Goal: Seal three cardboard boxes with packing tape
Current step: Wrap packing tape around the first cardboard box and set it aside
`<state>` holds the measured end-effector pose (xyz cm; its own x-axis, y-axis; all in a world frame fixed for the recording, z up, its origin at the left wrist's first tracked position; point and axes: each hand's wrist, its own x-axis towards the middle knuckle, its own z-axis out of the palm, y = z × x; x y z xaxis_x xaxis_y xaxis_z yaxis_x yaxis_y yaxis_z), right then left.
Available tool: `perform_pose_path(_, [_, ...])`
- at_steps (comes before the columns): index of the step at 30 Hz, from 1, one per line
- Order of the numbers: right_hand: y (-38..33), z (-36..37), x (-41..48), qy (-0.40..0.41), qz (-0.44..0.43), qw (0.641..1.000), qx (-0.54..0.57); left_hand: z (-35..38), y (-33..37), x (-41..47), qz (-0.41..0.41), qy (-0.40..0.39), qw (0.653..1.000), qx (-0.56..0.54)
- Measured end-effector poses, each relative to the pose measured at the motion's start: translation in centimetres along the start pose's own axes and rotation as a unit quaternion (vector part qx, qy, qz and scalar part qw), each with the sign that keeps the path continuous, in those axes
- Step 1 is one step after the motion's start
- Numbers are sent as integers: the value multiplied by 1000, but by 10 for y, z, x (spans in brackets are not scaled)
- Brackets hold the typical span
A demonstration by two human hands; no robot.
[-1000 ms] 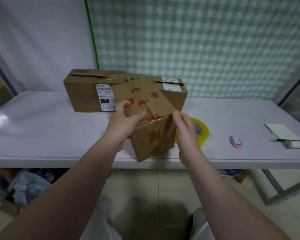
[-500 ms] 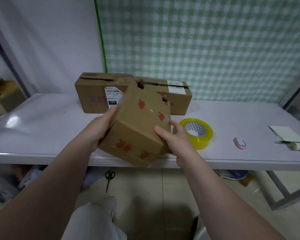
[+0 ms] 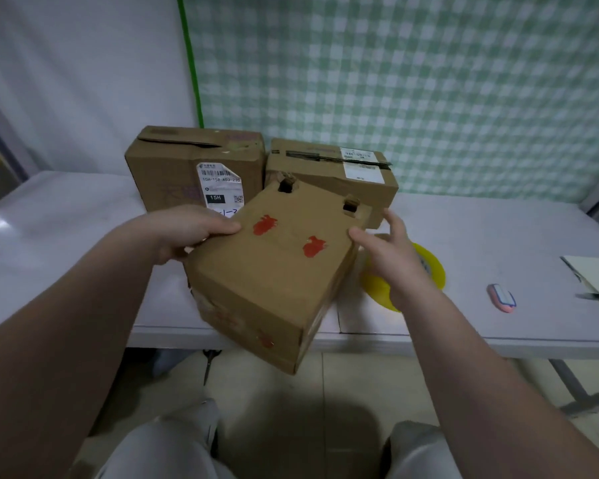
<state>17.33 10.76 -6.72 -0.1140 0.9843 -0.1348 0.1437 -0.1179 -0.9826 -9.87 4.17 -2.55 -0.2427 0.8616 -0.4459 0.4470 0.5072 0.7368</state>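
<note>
A small cardboard box (image 3: 270, 281) with red marks is tilted, one corner hanging out past the table's front edge. My left hand (image 3: 184, 233) grips its upper left edge, fingers curled over the top face. My right hand (image 3: 388, 254) is at the box's right side with fingers spread; only the thumb touches the edge. Two more cardboard boxes stand behind: a taller one (image 3: 173, 167) with a white label on the left, a lower one (image 3: 329, 174) on the right. A yellow roll of packing tape (image 3: 429, 267) lies partly hidden behind my right hand.
The white table (image 3: 66, 236) runs across the view. A small pink and blue object (image 3: 500, 297) lies to the right, with paper (image 3: 592, 276) at the far right edge. Scissors (image 3: 210, 361) lie on the floor under the table. My knees are below.
The box has been turned so a broad face with two red marks is uppermost. My right hand has loosened from the box and spread its fingers. The view has come closer.
</note>
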Motion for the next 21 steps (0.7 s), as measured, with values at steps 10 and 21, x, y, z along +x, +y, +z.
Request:
perform_pose_path(10, [-10, -4, 14, -35, -31, 998, -32, 94, 55, -42, 167, 5, 882, 441])
perform_pose_path(21, [3, 2, -40, -54, -49, 997, 5, 59, 40, -40, 251, -9, 924, 288])
